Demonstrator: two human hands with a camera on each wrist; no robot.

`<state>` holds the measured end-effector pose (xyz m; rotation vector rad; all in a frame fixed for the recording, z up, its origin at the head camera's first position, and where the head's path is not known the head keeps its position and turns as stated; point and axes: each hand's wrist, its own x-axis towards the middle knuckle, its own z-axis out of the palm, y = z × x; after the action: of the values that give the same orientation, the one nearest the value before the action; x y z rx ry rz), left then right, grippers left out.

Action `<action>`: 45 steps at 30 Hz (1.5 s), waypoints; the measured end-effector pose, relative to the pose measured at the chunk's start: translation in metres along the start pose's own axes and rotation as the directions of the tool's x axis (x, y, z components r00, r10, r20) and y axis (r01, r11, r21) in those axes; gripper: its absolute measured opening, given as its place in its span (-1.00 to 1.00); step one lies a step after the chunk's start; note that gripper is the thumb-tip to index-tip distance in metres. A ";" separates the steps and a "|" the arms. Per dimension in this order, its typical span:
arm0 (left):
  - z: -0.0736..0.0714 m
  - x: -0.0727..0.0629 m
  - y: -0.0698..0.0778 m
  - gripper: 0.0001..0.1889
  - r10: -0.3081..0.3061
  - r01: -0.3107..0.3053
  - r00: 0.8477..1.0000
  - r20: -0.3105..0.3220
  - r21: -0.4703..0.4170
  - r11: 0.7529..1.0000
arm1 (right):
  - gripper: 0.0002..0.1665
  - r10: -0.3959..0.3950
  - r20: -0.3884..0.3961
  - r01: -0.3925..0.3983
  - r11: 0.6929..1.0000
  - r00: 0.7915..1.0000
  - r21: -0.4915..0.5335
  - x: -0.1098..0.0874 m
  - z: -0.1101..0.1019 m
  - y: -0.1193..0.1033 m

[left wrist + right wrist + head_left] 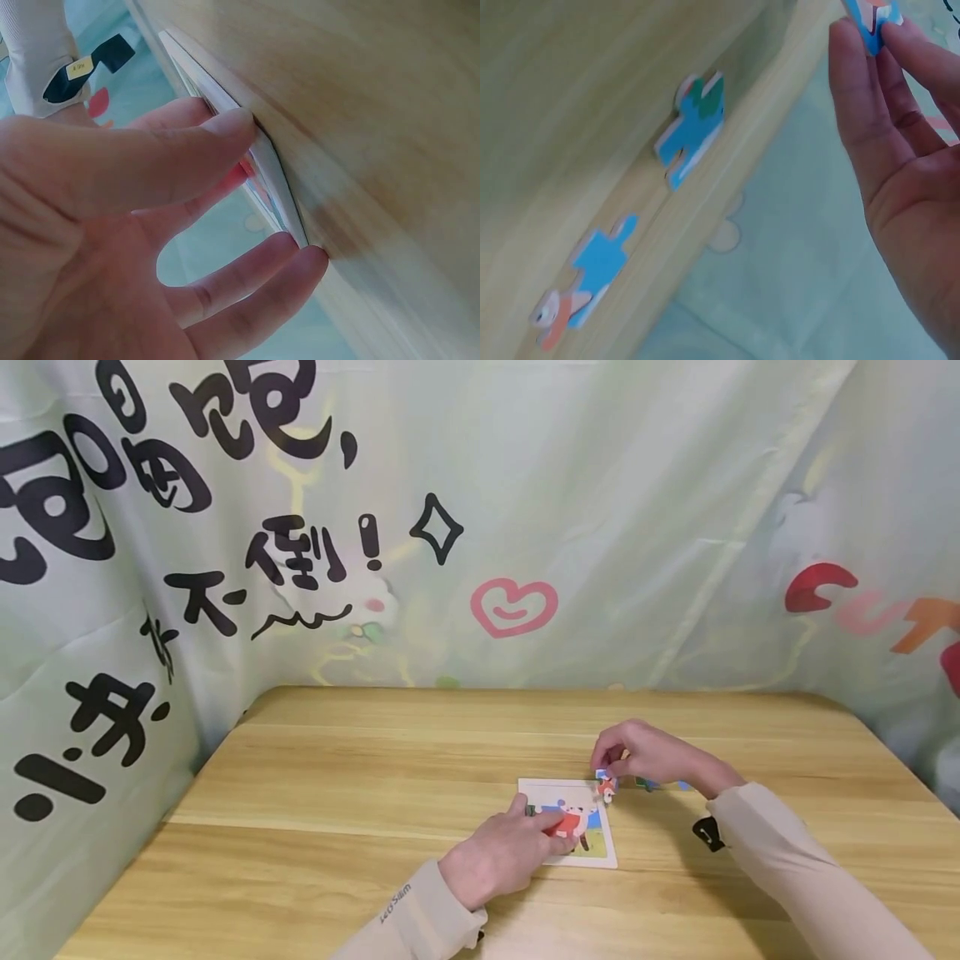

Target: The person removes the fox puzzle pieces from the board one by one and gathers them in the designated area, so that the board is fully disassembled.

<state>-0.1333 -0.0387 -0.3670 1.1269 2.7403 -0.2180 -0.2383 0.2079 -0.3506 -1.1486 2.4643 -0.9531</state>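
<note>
A jigsaw puzzle board [555,792] with a white border and a partly filled animal picture lies flat on the table. My left hand [504,853] rests on its left part, fingers spread over the picture. In the left wrist view, the thumb and fingertips touch the board [276,176] near its edge. Above the board's far right corner, my right hand [648,753] pinches a small puzzle piece [606,787] between thumb and fingers. The right wrist view shows this blue and orange piece [872,28] at the fingertips, partly cut off by the frame.
Two loose blue puzzle pieces lie on the wooden table [337,793]: one has green on it [694,131], the other an orange and white part [596,262]. A printed curtain [615,527] hangs behind the table. A black band [707,833] shows at the right sleeve.
</note>
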 end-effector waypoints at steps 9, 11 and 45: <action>-0.001 0.001 0.001 -0.30 -0.016 0.015 1.000 -0.018 -0.041 0.999 | -0.84 0.045 -0.028 -0.045 0.999 0.999 0.008 -0.016 -0.015 0.006; -0.001 0.001 0.001 -0.29 -0.018 0.018 1.000 -0.008 -0.036 0.999 | -0.83 0.047 -0.035 -0.047 0.999 0.998 0.002 -0.020 -0.018 0.007; 0.000 -0.001 0.001 -0.31 -0.009 0.008 1.000 -0.019 -0.028 1.000 | -0.76 0.040 -0.130 -0.054 0.992 0.991 -0.110 -0.095 -0.054 0.069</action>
<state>-0.1321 -0.0390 -0.3667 1.1160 2.7567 -0.1711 -0.2423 0.3371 -0.3590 -1.0897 2.6656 -0.9103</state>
